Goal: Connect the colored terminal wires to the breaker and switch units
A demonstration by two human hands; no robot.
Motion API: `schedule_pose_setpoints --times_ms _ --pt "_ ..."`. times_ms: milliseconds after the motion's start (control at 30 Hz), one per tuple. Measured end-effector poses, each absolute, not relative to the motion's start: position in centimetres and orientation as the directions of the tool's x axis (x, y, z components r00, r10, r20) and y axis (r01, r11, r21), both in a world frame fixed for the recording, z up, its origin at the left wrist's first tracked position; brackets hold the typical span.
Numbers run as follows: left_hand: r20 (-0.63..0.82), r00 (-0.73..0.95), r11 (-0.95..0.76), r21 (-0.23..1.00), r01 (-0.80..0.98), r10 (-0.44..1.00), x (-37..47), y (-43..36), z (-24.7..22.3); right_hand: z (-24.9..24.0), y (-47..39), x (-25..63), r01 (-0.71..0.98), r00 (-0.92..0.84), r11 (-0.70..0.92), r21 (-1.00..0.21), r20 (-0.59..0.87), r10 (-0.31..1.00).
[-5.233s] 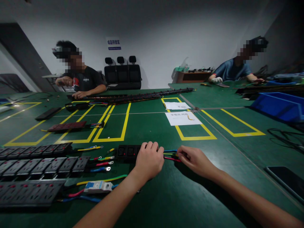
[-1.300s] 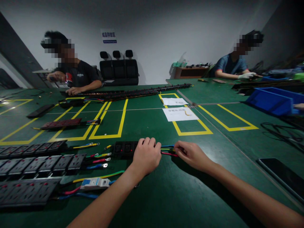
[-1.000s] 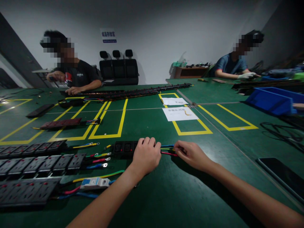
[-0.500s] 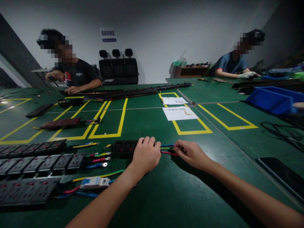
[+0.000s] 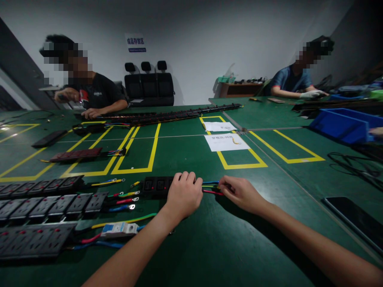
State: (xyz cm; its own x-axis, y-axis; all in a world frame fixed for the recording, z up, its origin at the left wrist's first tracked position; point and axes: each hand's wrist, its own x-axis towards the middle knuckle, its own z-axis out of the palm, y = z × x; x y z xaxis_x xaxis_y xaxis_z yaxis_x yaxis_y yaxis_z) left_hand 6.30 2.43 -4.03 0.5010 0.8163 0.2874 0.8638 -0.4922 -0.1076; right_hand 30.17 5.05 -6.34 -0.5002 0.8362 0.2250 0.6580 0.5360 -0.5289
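My left hand (image 5: 185, 194) is closed over the right end of a black socket strip (image 5: 157, 186), which lies on the green table (image 5: 191, 259). Blue, yellow-green and red wires (image 5: 212, 191) come out of that end, and my right hand (image 5: 236, 192) pinches them near their far ends. The wire tips are hidden behind my right fingers. A short yellow wire end pokes out at the strip's left side. To the left lie several more socket strips (image 5: 50, 206) whose coloured leads end in ring terminals. Close to my left forearm is a white and blue circuit breaker (image 5: 119, 230) on wires.
A phone (image 5: 354, 217) lies at the right, below a coil of black cable (image 5: 356, 163) and a blue bin (image 5: 344, 125). Paper labels (image 5: 227, 142) and yellow tape outlines mark the table. Two co-workers sit across, one holding a red tool (image 5: 84, 97) beside long black strips (image 5: 167, 115).
My hands, the socket strip and the wires stay practically in place. The co-worker at the left has shifted slightly to the left with the red tool.
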Motion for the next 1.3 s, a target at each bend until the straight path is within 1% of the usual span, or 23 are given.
schedule_pose_setpoints --times_ms 467,800,1300 --pt "0.281 0.497 -0.487 -0.107 0.867 0.821 6.30 2.44 -4.00 -6.56 5.10 30.19 0.656 -0.495 0.534 -0.534 0.231 0.838" --pt "0.277 0.500 -0.497 -0.085 0.863 0.820 6.32 2.47 -3.87 -6.34 5.05 30.10 0.651 -0.496 0.538 -0.536 0.237 0.836" --pt "0.283 0.500 -0.494 -0.096 0.864 0.819 6.29 2.40 -3.82 -6.24 5.00 30.06 0.664 -0.492 0.524 -0.533 0.216 0.844"
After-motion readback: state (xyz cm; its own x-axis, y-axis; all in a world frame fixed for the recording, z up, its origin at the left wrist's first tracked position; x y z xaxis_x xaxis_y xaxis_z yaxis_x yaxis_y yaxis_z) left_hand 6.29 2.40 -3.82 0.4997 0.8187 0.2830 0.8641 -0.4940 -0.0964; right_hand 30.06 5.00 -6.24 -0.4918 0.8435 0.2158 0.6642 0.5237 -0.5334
